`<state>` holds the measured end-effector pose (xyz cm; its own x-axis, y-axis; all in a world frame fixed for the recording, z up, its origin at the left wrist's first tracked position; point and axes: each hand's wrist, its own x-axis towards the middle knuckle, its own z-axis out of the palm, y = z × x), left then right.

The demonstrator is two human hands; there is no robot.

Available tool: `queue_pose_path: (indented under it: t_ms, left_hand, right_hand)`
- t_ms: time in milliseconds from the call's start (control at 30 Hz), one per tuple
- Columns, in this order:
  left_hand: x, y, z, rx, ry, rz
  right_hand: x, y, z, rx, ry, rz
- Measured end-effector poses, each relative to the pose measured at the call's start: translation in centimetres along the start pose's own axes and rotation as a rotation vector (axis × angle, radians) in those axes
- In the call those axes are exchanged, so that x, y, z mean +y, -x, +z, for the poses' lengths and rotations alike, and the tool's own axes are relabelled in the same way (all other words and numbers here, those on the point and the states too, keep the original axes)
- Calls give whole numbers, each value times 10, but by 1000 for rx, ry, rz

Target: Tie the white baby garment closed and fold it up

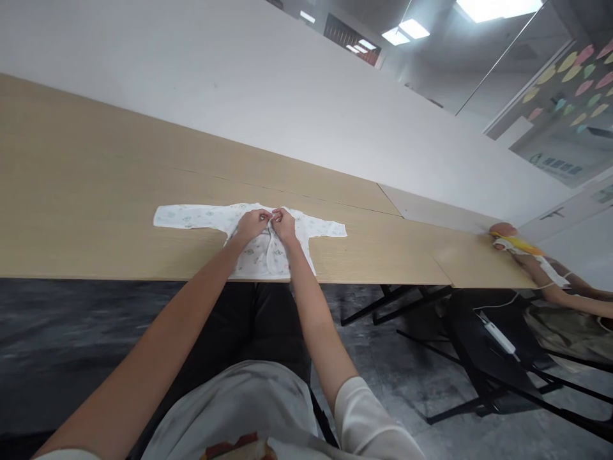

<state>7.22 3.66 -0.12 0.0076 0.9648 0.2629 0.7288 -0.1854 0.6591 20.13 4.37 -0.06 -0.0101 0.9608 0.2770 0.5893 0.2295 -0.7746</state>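
A small white baby shirt (pixel 253 260) with a faint print lies spread on the wooden table, its long sleeves stretched out to both sides. Its front opening runs down the middle, and the lower hem reaches the table's near edge. My left hand (pixel 253 223) is closed, pinching the fabric at the upper front near the neckline. Close beside it, my right hand (pixel 283 225) pinches the other side of the opening. The fingertips of both hands almost meet, and whatever small fastening may lie between them is too small to make out.
The long wooden table (pixel 96 185) runs along a white partition (pixel 268 83). At the far right another person's arms (pixel 550 287) reach toward a doll (pixel 502 231) and cloth on the table. A black folding chair (pixel 498 358) with a white power strip (pixel 499 337) stands at the right.
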Motion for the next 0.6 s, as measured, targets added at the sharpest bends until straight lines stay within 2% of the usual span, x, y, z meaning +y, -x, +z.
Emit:
queue_pose_path:
  t_ms: [600]
  left_hand:
    - [-3, -1, 4, 36, 4, 9]
  right_hand:
    - [-1, 0, 1, 27, -92, -47]
